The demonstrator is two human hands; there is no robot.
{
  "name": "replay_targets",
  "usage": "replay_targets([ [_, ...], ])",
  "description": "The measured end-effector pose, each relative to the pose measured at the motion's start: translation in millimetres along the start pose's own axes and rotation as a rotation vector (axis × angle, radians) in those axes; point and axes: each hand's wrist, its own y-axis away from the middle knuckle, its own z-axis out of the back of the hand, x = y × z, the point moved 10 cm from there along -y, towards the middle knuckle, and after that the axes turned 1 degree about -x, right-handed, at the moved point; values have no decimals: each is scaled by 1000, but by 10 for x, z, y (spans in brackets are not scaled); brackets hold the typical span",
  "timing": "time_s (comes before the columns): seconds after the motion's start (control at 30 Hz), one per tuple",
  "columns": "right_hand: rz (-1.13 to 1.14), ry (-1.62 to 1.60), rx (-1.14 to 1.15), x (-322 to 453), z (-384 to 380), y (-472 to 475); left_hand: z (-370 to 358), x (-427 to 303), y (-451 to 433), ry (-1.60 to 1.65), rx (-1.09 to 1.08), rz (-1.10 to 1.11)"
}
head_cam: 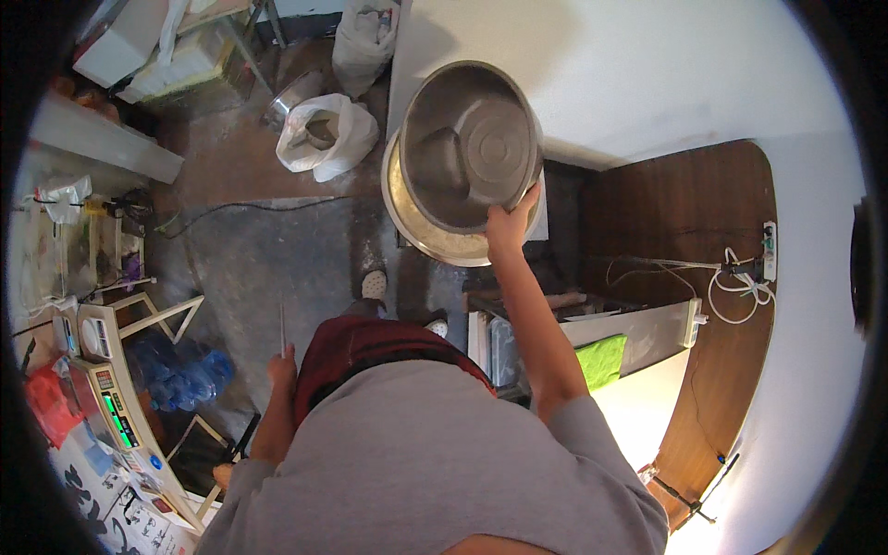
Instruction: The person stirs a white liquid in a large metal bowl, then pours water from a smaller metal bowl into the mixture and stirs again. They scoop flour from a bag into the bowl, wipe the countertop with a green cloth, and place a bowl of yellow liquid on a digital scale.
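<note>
A large round metal basin (433, 111) is tilted on its side, its hollow inner side facing me. My right hand (510, 218) grips its lower rim. Beneath and partly behind it sits a wider round metal pan or basin (444, 246) with a pale yellowish inner surface; what it stands on is mostly hidden. Lower left, beside my thigh, my left hand (282, 369) is closed around a thin light-coloured rod (282, 329) that points away from me. The far end of the rod stays well apart from both basins.
A white plastic bag (329, 163) stands open on the floor ahead. To the left are a table with a digital scale (104, 402) and blue plastic bottles (191, 381). At the right, a green cloth (601, 362) hangs on a counter panel near coiled white cables (739, 284).
</note>
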Motion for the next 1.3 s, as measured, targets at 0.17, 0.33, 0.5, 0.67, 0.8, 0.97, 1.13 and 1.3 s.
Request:
replay_targets([
  [0.17,-63,-98,62,-86,250,312,-173,124,-184,-26,23,4],
  [0.33,-74,-164,1,-532,780,374,-18,-210,7,-39,62,-10],
  [0.5,-170,-165,-49,-125,1169,639,-239,32,-163,-59,23,-12],
  [0.67,-100,-182,-160,-306,1637,583,-320,22,-185,-69,29,-17],
  [0.8,-117,-53,-228,-108,1839,623,-302,-114,-130,-65,29,-52],
  [0.97,-25,-30,-318,-127,2057,583,-346,-79,-160,2,10,-59],
  [1.13,-2,7,-331,-289,2238,489,-359,-54,-211,-2,-30,-72],
  [1.3,-54,-141,-319,-243,2261,497,-342,-87,-174,5,28,-40],
])
